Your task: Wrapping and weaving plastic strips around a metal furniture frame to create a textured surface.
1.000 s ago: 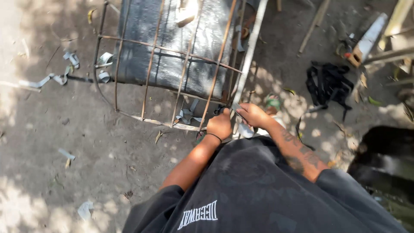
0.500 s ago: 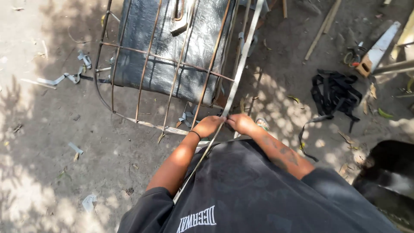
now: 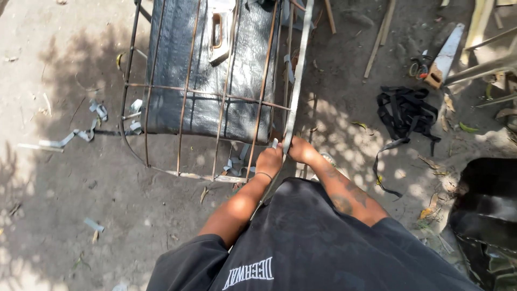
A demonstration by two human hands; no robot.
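Outdoors, shaded dirt ground; both hands' grip closed round grey strip: left hand, right hand

Beyond the grip, the metal strip and rusty cage run off the top edge; fingertips are hidden under both hands.

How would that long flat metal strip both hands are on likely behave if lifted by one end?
The metal strip is long, thin and flat, so it would probably flex and sag rather than stay rigid. It looks light for its length. Left hand and right hand both grip its near end, hinting it wobbles when held singly.
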